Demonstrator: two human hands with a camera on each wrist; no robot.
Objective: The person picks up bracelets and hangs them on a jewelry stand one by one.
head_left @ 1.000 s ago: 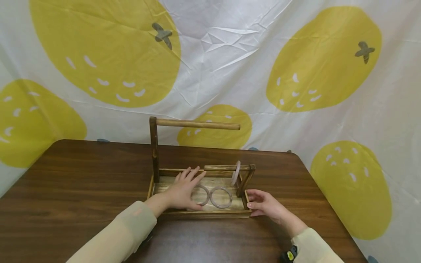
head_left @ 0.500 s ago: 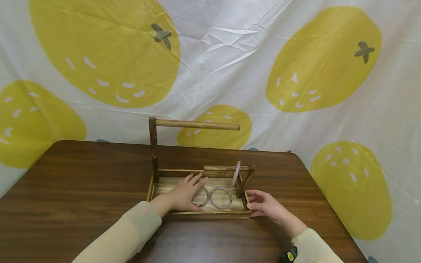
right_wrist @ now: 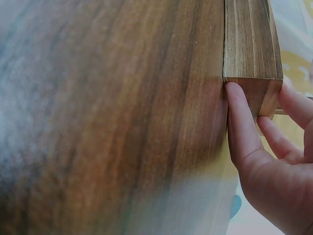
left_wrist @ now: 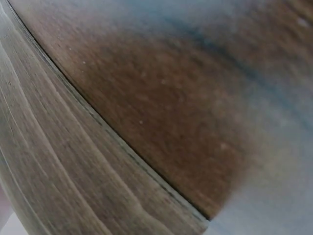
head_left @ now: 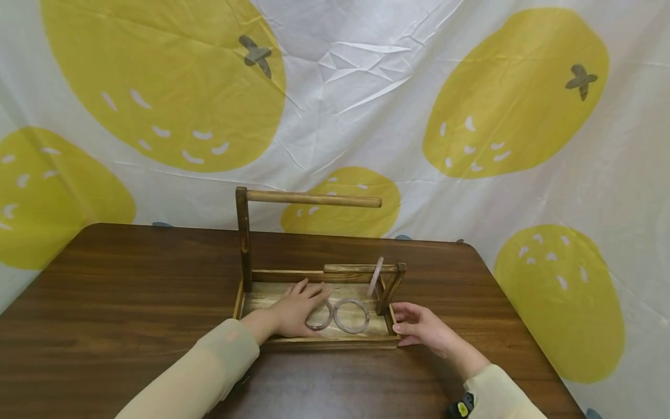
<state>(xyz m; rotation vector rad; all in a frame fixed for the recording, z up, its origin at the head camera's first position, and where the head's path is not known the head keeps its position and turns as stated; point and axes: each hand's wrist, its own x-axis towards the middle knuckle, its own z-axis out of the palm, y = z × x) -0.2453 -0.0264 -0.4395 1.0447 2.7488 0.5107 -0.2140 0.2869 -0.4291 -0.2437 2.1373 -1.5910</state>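
Observation:
A wooden rack (head_left: 335, 343) with a shallow tray base stands on the table. Inside the tray lie two pale bangles side by side: the left bangle (head_left: 331, 315) is partly covered by my left hand (head_left: 293, 311), the right bangle (head_left: 367, 316) shows whole. My left hand reaches over the front wall, fingers spread low over the tray floor; whether they touch the bangle cannot be made out. Another bangle (head_left: 374, 278) hangs on the lower bar (head_left: 348, 268). With its fingertips, my right hand (head_left: 426, 333) touches the tray's right end, near the front corner in the right wrist view.
A longer upper bar (head_left: 314, 199) juts rightward from a tall post (head_left: 243, 241) at the rack's left. The shorter post (head_left: 394, 288) stands at the right end. Brown table (head_left: 131, 291) surrounds the rack. Behind hangs a fruit-patterned cloth (head_left: 361, 116).
My left hand has moved down and slightly toward me inside the tray, its fingers spread. The right hand stays at the tray's end, and the bangles look unmoved.

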